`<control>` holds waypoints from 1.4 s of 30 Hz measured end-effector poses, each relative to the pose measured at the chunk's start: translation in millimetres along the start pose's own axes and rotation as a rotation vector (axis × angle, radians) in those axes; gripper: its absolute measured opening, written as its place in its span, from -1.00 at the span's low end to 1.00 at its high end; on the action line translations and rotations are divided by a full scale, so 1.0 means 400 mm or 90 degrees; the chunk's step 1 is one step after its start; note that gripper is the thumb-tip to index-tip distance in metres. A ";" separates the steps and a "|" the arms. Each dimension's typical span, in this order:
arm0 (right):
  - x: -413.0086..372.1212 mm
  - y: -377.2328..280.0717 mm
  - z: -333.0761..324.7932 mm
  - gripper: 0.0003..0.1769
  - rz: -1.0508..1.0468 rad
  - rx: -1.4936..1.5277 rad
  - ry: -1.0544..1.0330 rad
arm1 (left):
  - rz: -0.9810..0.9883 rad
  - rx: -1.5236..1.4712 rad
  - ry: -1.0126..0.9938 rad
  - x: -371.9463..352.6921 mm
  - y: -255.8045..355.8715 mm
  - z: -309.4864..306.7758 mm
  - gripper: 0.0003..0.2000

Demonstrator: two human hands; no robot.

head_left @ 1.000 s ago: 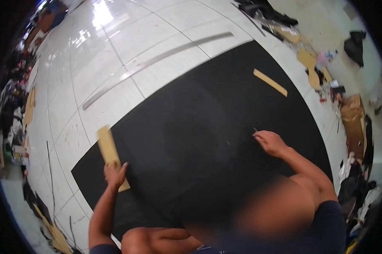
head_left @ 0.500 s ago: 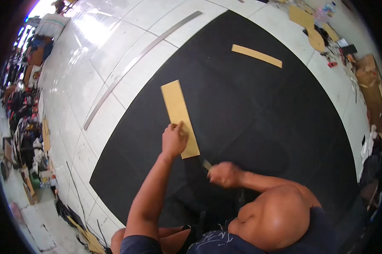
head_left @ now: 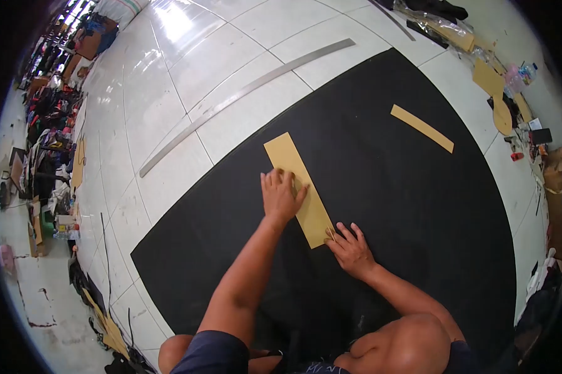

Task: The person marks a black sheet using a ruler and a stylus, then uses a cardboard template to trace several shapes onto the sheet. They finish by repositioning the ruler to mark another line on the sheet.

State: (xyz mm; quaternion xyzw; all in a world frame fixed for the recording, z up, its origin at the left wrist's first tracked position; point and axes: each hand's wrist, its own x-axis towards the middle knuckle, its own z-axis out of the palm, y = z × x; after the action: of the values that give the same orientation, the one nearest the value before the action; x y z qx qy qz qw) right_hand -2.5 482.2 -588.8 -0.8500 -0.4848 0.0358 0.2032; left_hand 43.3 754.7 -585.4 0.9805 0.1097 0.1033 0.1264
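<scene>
A long tan rectangular strip [head_left: 312,209] lies at a slant on the large black sheet [head_left: 430,218]. My left hand [head_left: 282,196] rests on its left side, fingers spread and fingertips on the surface. At the strip's lower right end is my right hand [head_left: 352,252], with a thin, small item between thumb and forefinger, too small to name; its other fingers are stretched out. A narrower tan strip [head_left: 422,128] lies apart on the sheet, at the upper right.
A long metal ruler [head_left: 243,96] lies on the white tiles [head_left: 162,81] beyond the sheet. Clutter lines the left wall. Along the right are tan template pieces [head_left: 502,115], a plastic bottle [head_left: 528,73] and brown cardboard [head_left: 556,187]. My bent knee [head_left: 412,340] shows below.
The view has shifted. My right hand has come up to the strip's lower end, and the flat piece it held shows less. My left hand's fingers have spread on the strip.
</scene>
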 end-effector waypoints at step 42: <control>0.679 0.252 -0.090 -0.67 -0.074 0.110 0.043 | -0.067 -0.096 -0.028 0.144 -0.176 0.002 -0.34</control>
State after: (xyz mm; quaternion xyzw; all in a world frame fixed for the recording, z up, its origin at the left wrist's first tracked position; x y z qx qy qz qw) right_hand 231.5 653.8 -557.1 -0.8005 -0.5210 0.0370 0.2938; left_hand 85.2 834.9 -595.1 0.9632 0.1501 0.0825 0.2074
